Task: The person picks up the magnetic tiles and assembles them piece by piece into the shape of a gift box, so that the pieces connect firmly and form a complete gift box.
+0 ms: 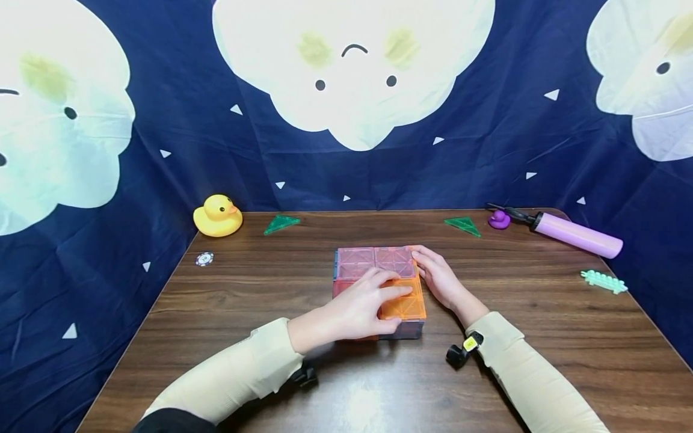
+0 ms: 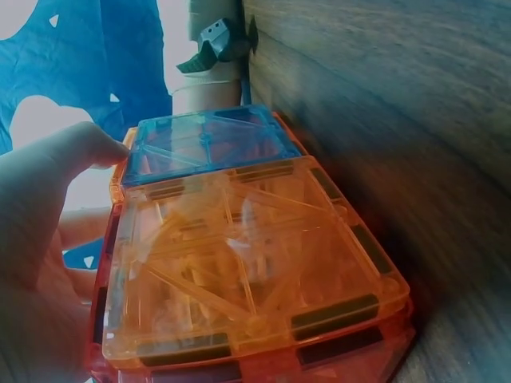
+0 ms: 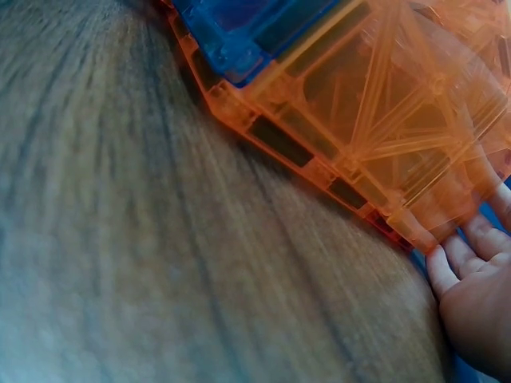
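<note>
Hands steady a flat box of magnetic tiles (image 1: pixel 379 288) mid-table (image 1: pixel 541 337): left hand (image 1: pixel 360 310) pressing relaxed fingers onto its orange panel (image 1: pixel 406 304), right hand (image 1: pixel 438 279) bracing the side beside that grip, apparently keeping panels aligned.

A dark wooden table (image 1: pixel 541 337) stands before a navy cloud-print backdrop (image 1: pixel 487 150).

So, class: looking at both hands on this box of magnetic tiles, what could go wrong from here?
1. The left hand presses on the translucent orange square tile; it might cave inward.
2. The right hand pushes the box's side, so the box of translucent plastic tiles could slide on the brown wooden table.
</note>
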`<state>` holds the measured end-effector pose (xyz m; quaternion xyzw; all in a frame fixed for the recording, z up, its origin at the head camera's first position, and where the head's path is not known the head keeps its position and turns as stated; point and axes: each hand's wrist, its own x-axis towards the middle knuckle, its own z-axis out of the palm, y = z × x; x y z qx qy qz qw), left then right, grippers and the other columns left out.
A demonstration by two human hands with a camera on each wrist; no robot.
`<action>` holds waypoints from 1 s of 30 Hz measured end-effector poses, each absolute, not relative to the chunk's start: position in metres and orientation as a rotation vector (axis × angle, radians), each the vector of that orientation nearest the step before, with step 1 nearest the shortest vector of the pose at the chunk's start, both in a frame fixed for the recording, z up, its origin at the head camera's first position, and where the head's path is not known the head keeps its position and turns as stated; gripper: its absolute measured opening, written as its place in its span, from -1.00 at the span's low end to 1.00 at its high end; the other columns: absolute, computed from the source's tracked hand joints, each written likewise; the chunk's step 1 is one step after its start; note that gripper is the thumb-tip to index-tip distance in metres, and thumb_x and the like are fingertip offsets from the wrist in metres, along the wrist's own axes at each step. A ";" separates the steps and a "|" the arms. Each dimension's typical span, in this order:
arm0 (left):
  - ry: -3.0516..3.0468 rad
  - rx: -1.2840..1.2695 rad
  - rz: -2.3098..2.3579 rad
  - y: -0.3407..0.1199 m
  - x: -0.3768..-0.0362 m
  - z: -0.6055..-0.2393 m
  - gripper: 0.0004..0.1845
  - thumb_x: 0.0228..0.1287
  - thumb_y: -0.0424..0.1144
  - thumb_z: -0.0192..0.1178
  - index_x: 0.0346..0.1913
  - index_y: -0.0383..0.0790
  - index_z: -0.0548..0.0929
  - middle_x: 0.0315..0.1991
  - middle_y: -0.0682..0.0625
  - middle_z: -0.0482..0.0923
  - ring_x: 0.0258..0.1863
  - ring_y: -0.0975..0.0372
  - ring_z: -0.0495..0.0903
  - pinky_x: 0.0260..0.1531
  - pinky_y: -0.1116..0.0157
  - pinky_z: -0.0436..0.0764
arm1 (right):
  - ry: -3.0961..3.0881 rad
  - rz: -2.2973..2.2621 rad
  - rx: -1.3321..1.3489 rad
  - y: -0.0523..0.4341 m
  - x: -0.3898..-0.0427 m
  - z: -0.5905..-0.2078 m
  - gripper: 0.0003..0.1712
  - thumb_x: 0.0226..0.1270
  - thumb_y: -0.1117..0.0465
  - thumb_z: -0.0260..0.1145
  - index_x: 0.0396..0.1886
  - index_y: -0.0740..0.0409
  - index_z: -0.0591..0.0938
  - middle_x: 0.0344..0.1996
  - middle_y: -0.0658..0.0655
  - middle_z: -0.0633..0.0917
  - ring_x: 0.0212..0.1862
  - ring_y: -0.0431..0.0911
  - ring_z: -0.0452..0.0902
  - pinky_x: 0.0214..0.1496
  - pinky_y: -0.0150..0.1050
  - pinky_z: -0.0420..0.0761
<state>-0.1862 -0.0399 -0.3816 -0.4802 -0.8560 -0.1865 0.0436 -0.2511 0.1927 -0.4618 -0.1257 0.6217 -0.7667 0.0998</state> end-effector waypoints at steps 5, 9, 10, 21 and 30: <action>-2.594 -1.484 -0.580 -0.041 -0.187 -0.383 -0.45 0.21 -0.07 0.38 0.26 -0.14 0.67 0.22 -0.15 0.51 0.14 0.06 0.45 0.15 0.24 0.51 | 1.836 -2.264 -0.374 0.193 -0.251 -0.462 -0.59 0.68 0.14 0.00 0.26 0.35 0.46 0.05 0.01 0.66 0.14 -0.19 0.55 0.21 -0.32 0.52; -2.574 -1.496 -0.581 -0.042 -0.187 -0.383 -0.46 0.21 -0.08 0.38 0.26 -0.15 0.67 0.23 -0.15 0.50 0.15 0.06 0.44 0.16 0.24 0.50 | 1.834 -2.265 -0.378 0.194 -0.251 -0.463 -0.60 0.68 0.14 -0.01 0.25 0.33 0.46 0.05 0.00 0.66 0.14 -0.19 0.55 0.21 -0.32 0.52; -2.573 -1.499 -0.578 -0.042 -0.187 -0.383 -0.46 0.22 -0.08 0.37 0.27 -0.15 0.67 0.23 -0.15 0.50 0.14 0.06 0.44 0.16 0.24 0.49 | 1.833 -2.265 -0.380 0.194 -0.251 -0.463 -0.60 0.68 0.14 -0.01 0.25 0.33 0.46 0.05 0.00 0.66 0.14 -0.19 0.55 0.21 -0.32 0.52; -2.578 -1.517 -0.508 -0.042 -0.187 -0.384 -0.45 0.24 -0.09 0.34 0.28 -0.17 0.66 0.26 -0.15 0.50 0.13 0.08 0.42 0.14 0.26 0.49 | 1.843 -2.251 -0.396 0.195 -0.253 -0.464 -0.52 0.68 0.10 0.01 0.31 0.39 0.43 0.08 0.01 0.64 0.16 -0.19 0.53 0.23 -0.33 0.51; -2.555 -1.520 -0.495 -0.042 -0.187 -0.383 -0.47 0.24 -0.09 0.35 0.26 -0.17 0.67 0.25 -0.15 0.51 0.13 0.07 0.44 0.17 0.25 0.49 | 1.835 -2.262 -0.402 0.194 -0.252 -0.463 -0.54 0.67 0.12 0.00 0.30 0.40 0.43 0.06 0.00 0.65 0.16 -0.20 0.54 0.23 -0.33 0.51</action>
